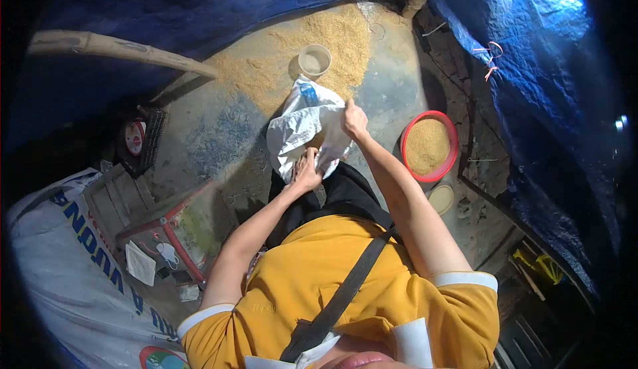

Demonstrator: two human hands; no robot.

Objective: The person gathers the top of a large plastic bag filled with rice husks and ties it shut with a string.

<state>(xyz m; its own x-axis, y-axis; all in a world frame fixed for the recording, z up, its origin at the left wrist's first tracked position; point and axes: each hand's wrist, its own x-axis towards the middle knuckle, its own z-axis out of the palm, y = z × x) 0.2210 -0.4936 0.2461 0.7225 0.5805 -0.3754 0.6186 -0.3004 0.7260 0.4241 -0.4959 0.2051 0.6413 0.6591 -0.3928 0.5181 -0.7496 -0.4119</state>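
A white woven sack [292, 129] with a blue printed patch stands in front of my legs, its mouth partly open. My left hand [305, 171] is closed on the near edge of the sack's mouth. Farther out, my right hand [355, 120] pinches the sack's right edge and pulls it outward. Something brownish shows inside the opening, but I cannot make out how much. Just beyond the sack, a pale round tub [314, 60] stands at the edge of a spread of golden grain [345, 36] on the floor.
To the right are a red basin [454, 144] of grain and a pale round lid [440, 199]. A red-edged box [193, 226] and a large printed sack [73, 269] stand at left. Bamboo poles [126, 48] and blue tarpaulin [545, 90] border the space.
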